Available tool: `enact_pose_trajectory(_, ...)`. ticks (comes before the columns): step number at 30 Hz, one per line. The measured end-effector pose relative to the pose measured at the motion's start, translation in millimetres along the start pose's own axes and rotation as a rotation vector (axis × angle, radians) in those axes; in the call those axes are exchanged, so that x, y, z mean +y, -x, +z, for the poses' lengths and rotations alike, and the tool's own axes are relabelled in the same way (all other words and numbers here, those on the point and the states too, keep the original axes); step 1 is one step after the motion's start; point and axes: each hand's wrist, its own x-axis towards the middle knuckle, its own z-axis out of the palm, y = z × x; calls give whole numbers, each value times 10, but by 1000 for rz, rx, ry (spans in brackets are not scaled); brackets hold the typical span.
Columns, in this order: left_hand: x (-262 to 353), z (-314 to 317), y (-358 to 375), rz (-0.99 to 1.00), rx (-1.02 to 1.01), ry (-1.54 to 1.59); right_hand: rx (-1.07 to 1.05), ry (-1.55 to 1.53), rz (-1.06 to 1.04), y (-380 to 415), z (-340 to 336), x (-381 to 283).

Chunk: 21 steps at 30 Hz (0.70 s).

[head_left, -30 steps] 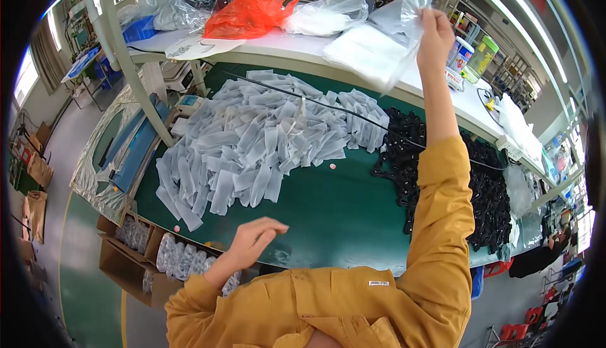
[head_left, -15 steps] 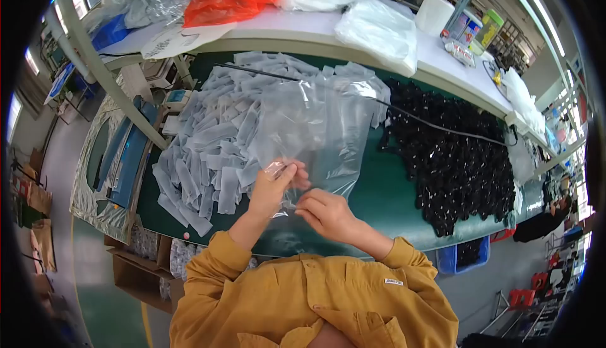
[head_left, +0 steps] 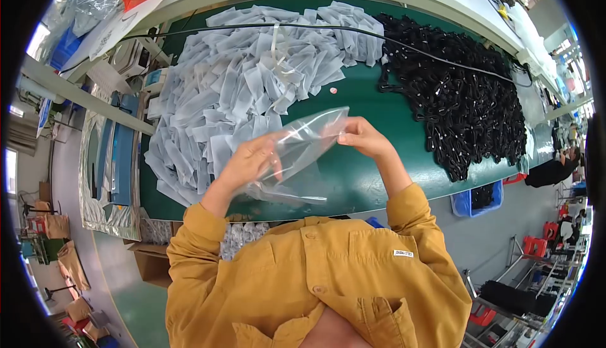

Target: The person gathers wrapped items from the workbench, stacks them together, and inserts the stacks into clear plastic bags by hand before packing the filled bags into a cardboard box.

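Both my hands hold a large clear plastic bag (head_left: 302,152) above the green table (head_left: 372,177). My left hand (head_left: 249,162) is pushed into the bag's left side, fingers spread inside the film. My right hand (head_left: 363,138) pinches the bag's upper right edge. Behind the bag lies a wide heap of small white packets (head_left: 252,76). A pile of black parts (head_left: 461,95) covers the table's right half.
A black cable (head_left: 353,30) runs across both piles. A small pink item (head_left: 334,90) lies by the packets. Cardboard boxes with wrapped goods (head_left: 240,237) stand under the table's near edge, a blue bin (head_left: 476,200) at the right. Another person (head_left: 555,168) sits far right.
The bag, taken from the shelf a second ago, came down to the table. My hands have moved apart and spread its mouth, my left hand going inside. The view tilted downward.
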Motion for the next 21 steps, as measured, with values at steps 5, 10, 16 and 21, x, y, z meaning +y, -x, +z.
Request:
enact_pose_trajectory(5,111,-155,-232,-129,126,-109,115,144,-9,120,-58,-43)
enact_pose_trajectory(10,193,292,-557,450,806,-1202,392,468,12,235,-295,-161)
enact_pose_trajectory(16,-557,1770,-1041,-174,197,5,468,90,-68,415,-419,497)
enact_pose_trajectory(21,-1104,2099,-1378,67,362,430,426,-122,62,691,-632,535)
